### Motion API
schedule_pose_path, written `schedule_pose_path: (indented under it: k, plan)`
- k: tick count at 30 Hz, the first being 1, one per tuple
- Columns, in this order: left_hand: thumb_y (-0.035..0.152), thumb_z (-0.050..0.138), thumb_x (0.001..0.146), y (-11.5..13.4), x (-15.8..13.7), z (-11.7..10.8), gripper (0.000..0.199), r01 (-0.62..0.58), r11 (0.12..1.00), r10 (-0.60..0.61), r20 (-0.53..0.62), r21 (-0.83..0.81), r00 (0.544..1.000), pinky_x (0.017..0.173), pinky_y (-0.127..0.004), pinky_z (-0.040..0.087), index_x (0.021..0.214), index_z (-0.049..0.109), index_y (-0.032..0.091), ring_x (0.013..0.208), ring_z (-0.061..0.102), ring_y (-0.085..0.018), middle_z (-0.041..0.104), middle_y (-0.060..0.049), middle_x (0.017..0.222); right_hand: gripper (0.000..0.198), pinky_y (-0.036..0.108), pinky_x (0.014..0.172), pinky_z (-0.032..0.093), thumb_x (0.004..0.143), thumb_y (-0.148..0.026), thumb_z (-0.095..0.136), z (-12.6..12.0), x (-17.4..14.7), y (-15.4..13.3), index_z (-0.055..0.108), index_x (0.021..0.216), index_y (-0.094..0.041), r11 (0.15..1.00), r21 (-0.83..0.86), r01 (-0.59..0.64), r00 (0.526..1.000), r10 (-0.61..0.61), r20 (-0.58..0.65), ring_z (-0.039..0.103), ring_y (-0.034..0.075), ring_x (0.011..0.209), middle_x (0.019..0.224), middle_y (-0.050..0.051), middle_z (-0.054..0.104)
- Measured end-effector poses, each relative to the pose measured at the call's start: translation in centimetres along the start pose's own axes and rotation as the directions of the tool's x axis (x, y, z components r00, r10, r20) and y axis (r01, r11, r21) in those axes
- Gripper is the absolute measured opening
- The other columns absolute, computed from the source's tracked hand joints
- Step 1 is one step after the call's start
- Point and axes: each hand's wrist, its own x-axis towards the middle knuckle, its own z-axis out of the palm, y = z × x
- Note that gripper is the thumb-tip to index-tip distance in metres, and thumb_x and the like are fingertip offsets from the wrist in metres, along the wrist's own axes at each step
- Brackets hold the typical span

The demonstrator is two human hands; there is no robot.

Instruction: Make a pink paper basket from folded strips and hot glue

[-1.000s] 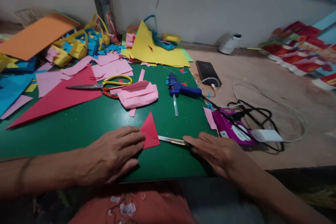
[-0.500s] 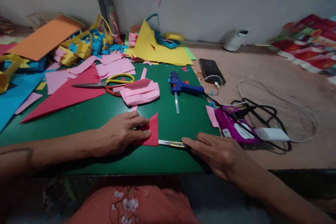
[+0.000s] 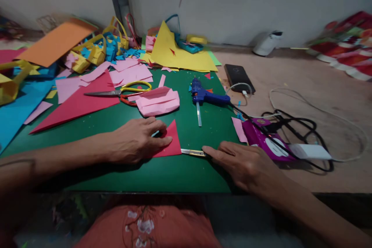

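Observation:
My left hand (image 3: 145, 139) presses on a folded piece of red paper (image 3: 174, 143), holding it against the green board (image 3: 174, 176). The hand covers the paper's left part; a pointed top corner and the right edge show. In my right hand (image 3: 238, 162) is a slim cutter knife (image 3: 193, 152), its fingers closed around the handle. The blade points left, lies low over the board and meets the paper's lower right corner; whether its tip is inside the fold cannot be seen. Just behind my left hand lies a folded pink paper piece (image 3: 159, 100).
Scissors (image 3: 116, 92) rest on a large red sheet (image 3: 78, 106). A blue glue gun (image 3: 209, 96) with its stick lies behind the knife. To the right are a purple box (image 3: 261, 135) with tangled cables and a black phone-like device (image 3: 240, 77). Small paper baskets (image 3: 90, 52) stand back left.
The red paper has turned slightly, and the knife has shifted with it, its blade still at the corner. My left fingers have spread a little. The whole view has moved slightly.

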Motion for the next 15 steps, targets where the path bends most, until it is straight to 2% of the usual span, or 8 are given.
schedule_pose_path:
  k: [4,8,15]
  plan:
    - [0.026,0.042,0.089,-0.2,-0.3,0.2,0.036,-0.008,0.999,0.009,-0.011,0.037,1.0,0.063,-0.03,0.037,0.125,0.045,0.022,0.079,0.047,-0.02,0.052,-0.01,0.098,0.032,0.026,0.046,0.024,0.092,-0.01,0.031,0.8,-0.2,0.0,0.053,0.114,-0.018,0.998,-0.066,0.026,0.997,-0.03,-0.067,0.042,0.011,0.052,0.066,-0.001,0.048]
    - [0.025,0.039,0.091,0.1,-0.4,0.7,0.034,-0.003,0.997,0.006,-0.049,0.071,0.999,0.057,-0.029,0.031,0.123,0.046,0.021,0.071,0.043,-0.018,0.05,-0.007,0.086,0.034,0.026,0.047,0.026,0.091,-0.007,0.03,1.3,-0.8,-0.3,0.05,0.117,-0.017,0.996,-0.074,0.04,0.996,-0.046,-0.076,0.042,0.011,0.052,0.067,0.0,0.048]
    - [0.026,0.038,0.091,0.1,-0.5,0.9,0.036,-0.001,0.999,0.005,-0.074,0.052,0.997,0.056,-0.031,0.029,0.126,0.044,0.021,0.07,0.041,-0.018,0.049,-0.006,0.085,0.033,0.025,0.047,0.026,0.091,-0.007,0.033,1.2,-1.0,-0.7,0.049,0.118,-0.016,0.997,-0.067,0.035,0.996,-0.04,-0.077,0.041,0.01,0.052,0.068,-0.001,0.048]
